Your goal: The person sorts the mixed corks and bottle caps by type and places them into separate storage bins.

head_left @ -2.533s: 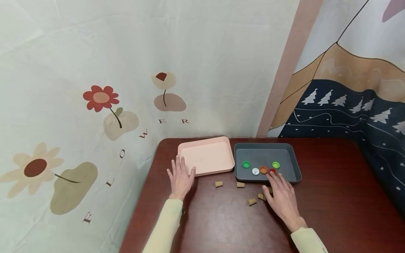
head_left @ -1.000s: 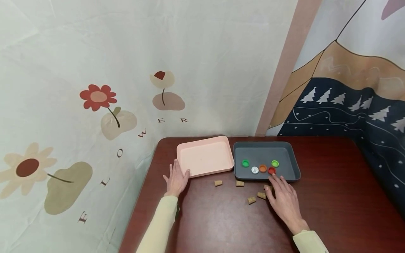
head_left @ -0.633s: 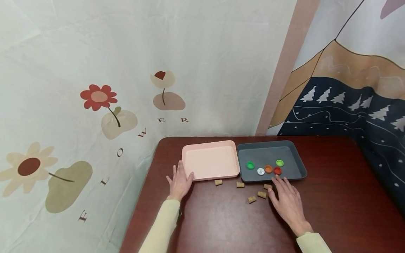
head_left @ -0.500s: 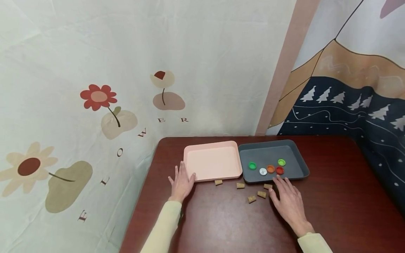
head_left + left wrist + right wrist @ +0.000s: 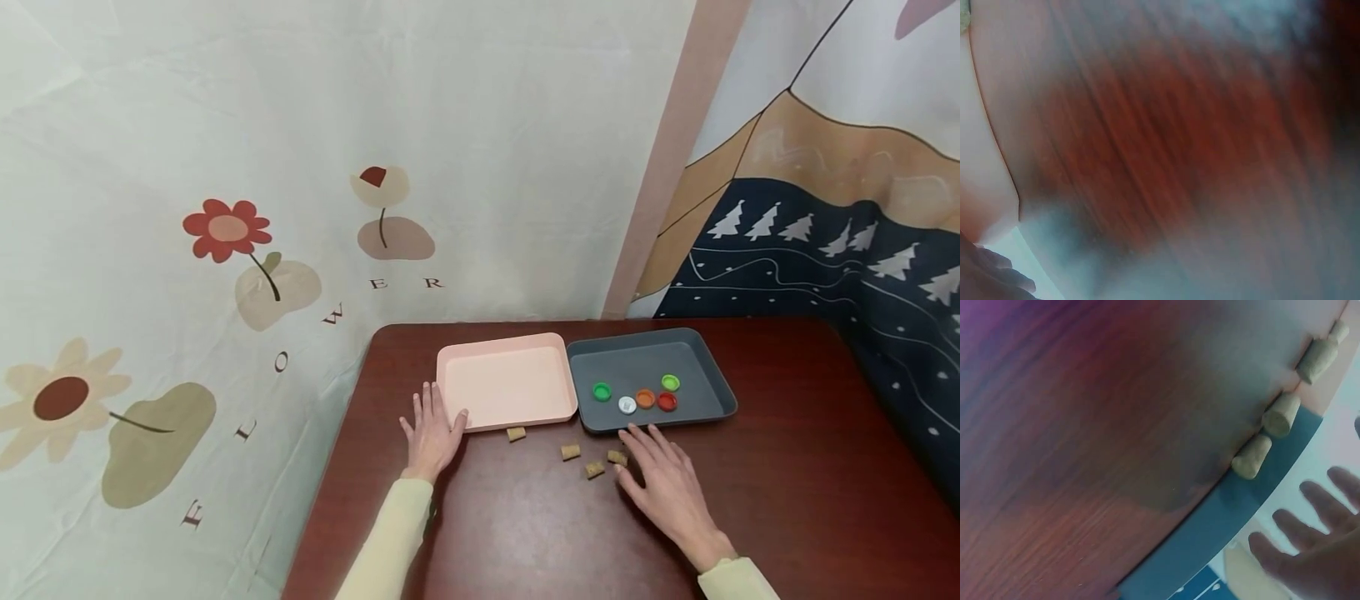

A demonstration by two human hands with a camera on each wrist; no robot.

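Note:
My left hand (image 5: 432,437) lies with straight, spread fingers at the left front corner of the pink tray (image 5: 510,383), touching its edge. Right of that tray, side against side, sits the dark grey tray (image 5: 637,358). My right hand (image 5: 667,487) hovers or rests at the grey tray's front edge, fingers extended and slightly bent, gripping nothing visible. Several corks lie before the trays: one cork (image 5: 516,434) by the pink tray, others (image 5: 595,470) left of my right hand. The right wrist view shows corks (image 5: 1252,456) in a row beyond the fingers (image 5: 1297,531).
Inside the grey tray are several bottle caps: dark green (image 5: 602,392), white (image 5: 627,405), orange (image 5: 645,398), red (image 5: 667,401) and light green (image 5: 671,382). The brown table (image 5: 510,533) meets a printed cloth wall (image 5: 487,208) behind and at the left.
Both trays have slid right together, the pink one with my left hand at its edge. My right hand has shifted slightly left. One cork has moved nearer me; another by that hand is hidden.

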